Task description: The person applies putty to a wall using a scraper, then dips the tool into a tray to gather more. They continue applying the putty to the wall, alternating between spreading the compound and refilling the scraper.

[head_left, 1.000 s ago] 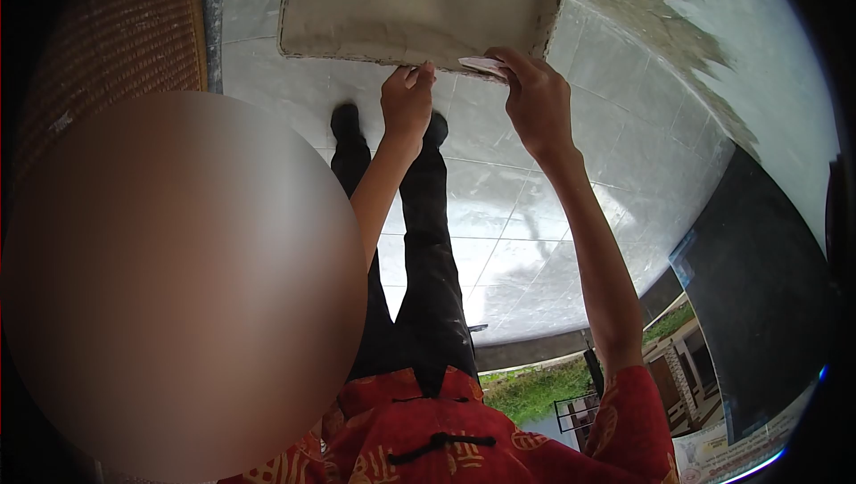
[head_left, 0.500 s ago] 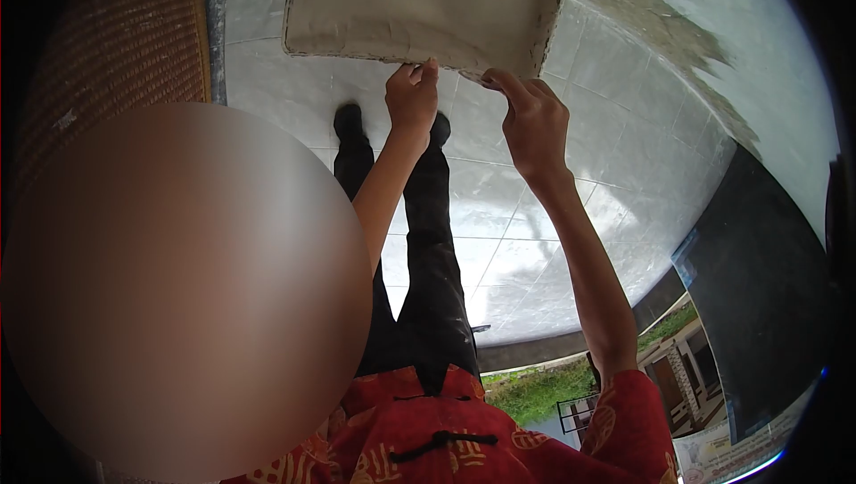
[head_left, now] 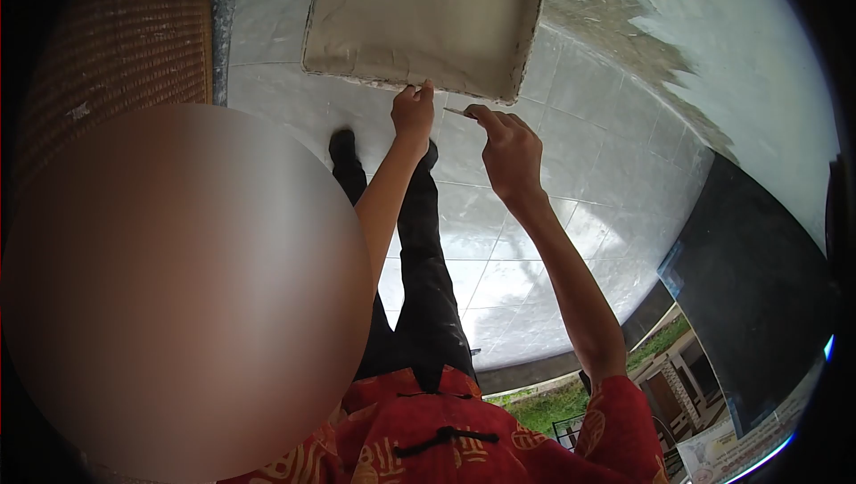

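Observation:
A shallow rectangular tray [head_left: 419, 20] with a grey-brown, clay-like surface and a raised, rough rim is at the top of the head view. My left hand [head_left: 413, 116] is closed, its thumb and fingers pinching at the tray's near rim. Just right of it, my right hand [head_left: 511, 149] is closed around a small thin tool [head_left: 456, 112]. The tool's pale pointed end sticks out leftward, a little below the rim and apart from it. Its handle is hidden in my fingers, so its exact kind cannot be made out.
Pale tiled floor [head_left: 499, 252] lies beneath my legs [head_left: 423, 252]. A brown woven panel [head_left: 134, 38] stands on the left. To the right are a patchy painted wall [head_left: 731, 47] and a dark board [head_left: 758, 297]. A large blurred patch covers the lower left.
My right hand has moved left and slightly down, off the tray's rim, and the tool's tip now shows. The tray appears smaller, with its near edge lower. My left hand stays at the rim.

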### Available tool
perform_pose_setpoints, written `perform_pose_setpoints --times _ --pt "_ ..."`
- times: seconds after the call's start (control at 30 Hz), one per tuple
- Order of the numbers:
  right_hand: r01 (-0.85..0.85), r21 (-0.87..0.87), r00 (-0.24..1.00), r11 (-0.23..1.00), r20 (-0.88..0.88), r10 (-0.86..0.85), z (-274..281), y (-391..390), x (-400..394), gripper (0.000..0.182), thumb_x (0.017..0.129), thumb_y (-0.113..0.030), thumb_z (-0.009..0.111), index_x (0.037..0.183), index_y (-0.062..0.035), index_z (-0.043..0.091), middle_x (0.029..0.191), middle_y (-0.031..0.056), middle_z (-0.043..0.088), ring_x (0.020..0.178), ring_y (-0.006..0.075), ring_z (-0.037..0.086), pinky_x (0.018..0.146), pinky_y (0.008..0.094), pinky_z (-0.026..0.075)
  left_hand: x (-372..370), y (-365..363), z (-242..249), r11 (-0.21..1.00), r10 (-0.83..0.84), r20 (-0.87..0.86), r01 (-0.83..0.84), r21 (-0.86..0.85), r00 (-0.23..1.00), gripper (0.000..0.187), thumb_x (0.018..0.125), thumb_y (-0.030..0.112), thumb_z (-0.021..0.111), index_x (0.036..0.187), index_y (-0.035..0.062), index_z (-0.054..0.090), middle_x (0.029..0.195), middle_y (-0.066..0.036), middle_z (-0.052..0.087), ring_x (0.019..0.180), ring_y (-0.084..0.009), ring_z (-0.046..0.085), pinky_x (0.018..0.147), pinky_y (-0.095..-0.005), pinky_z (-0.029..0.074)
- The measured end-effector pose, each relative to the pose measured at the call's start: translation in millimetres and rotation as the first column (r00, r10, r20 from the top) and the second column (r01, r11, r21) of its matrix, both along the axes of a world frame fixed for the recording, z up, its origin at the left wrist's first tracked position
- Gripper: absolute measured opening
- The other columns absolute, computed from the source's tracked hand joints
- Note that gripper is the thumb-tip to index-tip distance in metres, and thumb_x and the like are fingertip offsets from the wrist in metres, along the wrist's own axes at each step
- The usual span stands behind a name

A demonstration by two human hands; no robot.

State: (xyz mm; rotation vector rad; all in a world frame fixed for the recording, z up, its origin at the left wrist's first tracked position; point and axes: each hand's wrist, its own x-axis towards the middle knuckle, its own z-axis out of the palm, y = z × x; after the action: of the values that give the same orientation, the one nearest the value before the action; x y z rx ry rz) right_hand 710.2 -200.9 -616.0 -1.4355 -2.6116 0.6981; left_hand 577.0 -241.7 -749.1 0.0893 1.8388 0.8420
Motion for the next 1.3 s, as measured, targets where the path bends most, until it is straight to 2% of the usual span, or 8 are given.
perform_pose_setpoints --times 0.1,0.23,0.33,0.4,0.7,0.87,1.13,1.3 --pt "0.143 0.045 0.980 0.989 -0.147 -0.135 22 9 -2 0.022 0.090 -0.002 0.060 0.107 -0.0127 0.070 0.086 0.0125 0.073 0.077 0.0314 0.071 0.066 0.0415 0.055 -18 -5 9 0.992 0.085 0.114 -0.074 -0.103 0.990 0.051 0.097 0.052 0.055 0.105 0.0030 0.067 0.104 -0.005 0.068 0.095 -0.0190 0.056 0.085 -0.0401 0.049" --pt "0.174 0.049 0.952 0.983 -0.262 -0.156 89 37 -25 0.019 0.092 -0.004 0.062 0.109 -0.0091 0.068 0.090 0.0155 0.074 0.082 0.0329 0.073 0.069 0.0400 0.057 -94 2 80 0.983 -0.134 0.059 0.140 -0.121 0.989 0.051 0.092 0.051 0.058 0.106 0.0023 0.065 0.101 -0.007 0.068 0.080 -0.0173 0.056 0.082 -0.0361 0.049" --pt "0.165 0.093 0.914 0.982 -0.388 -0.117 148 54 -52 0.020 0.091 -0.002 0.063 0.110 -0.0055 0.067 0.092 0.0156 0.074 0.087 0.0321 0.073 0.073 0.0377 0.057 -136 12 155 0.975 -0.221 -0.184 0.224 -0.004 0.958 0.058 0.095 0.044 0.053 0.111 -0.0114 0.063 0.105 -0.027 0.069 0.101 -0.0368 0.067 0.089 -0.0432 0.050" --pt "0.167 0.081 0.897 0.983 -0.426 -0.118 197 58 -78 0.021 0.090 -0.001 0.063 0.111 -0.0018 0.066 0.095 0.0157 0.075 0.092 0.0309 0.074 0.077 0.0371 0.057 -163 18 204 0.946 -0.122 -0.464 0.244 0.213 0.877 0.061 0.095 0.042 0.053 0.126 -0.0102 0.056 0.116 -0.028 0.067 0.110 -0.0397 0.065 0.096 -0.0421 0.048" --pt "0.126 0.188 0.721 0.974 -0.691 0.040 372 60 -174 0.026 0.089 0.000 0.063 0.115 -0.0015 0.065 0.090 0.0132 0.074 0.081 0.0221 0.073 0.074 0.0318 0.054 -281 15 425 0.807 0.122 -0.793 0.405 0.430 0.597 0.058 0.101 0.036 0.051 0.140 -0.0061 0.046 0.134 -0.027 0.058 0.126 -0.0407 0.056 0.107 -0.0445 0.043" --pt "0.039 0.202 0.564 0.979 -0.813 0.146 445 65 -214 0.026 0.091 -0.001 0.063 0.117 0.0015 0.064 0.090 0.0115 0.074 0.075 0.0098 0.064 0.066 0.0254 0.049 -332 4 514 0.715 0.328 -0.853 0.483 0.505 0.407 0.053 0.101 0.029 0.052 0.139 -0.0071 0.047 0.136 -0.028 0.055 0.129 -0.0414 0.052 0.110 -0.0463 0.040" --pt "-0.072 0.283 0.317 0.956 -0.902 0.291 527 82 -275 0.025 0.093 -0.006 0.062 0.116 0.0020 0.065 0.093 0.0092 0.073 0.080 0.0100 0.065 0.069 0.0251 0.050 -374 -8 615 0.661 0.542 -0.833 0.559 0.501 0.105 0.047 0.103 0.026 0.052 0.139 -0.0039 0.050 0.138 -0.025 0.056 0.133 -0.0371 0.050 0.113 -0.0421 0.035" --pt "-0.074 0.383 0.320 0.921 -0.866 0.385 571 103 -310 0.025 0.094 -0.008 0.062 0.117 0.0022 0.066 0.092 0.0091 0.074 0.080 0.0109 0.065 0.072 0.0271 0.052 -402 2 658 0.638 0.602 -0.797 0.624 0.451 -0.039 0.051 0.100 0.028 0.055 0.140 -0.0031 0.049 0.139 -0.034 0.049 0.134 -0.0495 0.043 0.113 -0.0533 0.033"
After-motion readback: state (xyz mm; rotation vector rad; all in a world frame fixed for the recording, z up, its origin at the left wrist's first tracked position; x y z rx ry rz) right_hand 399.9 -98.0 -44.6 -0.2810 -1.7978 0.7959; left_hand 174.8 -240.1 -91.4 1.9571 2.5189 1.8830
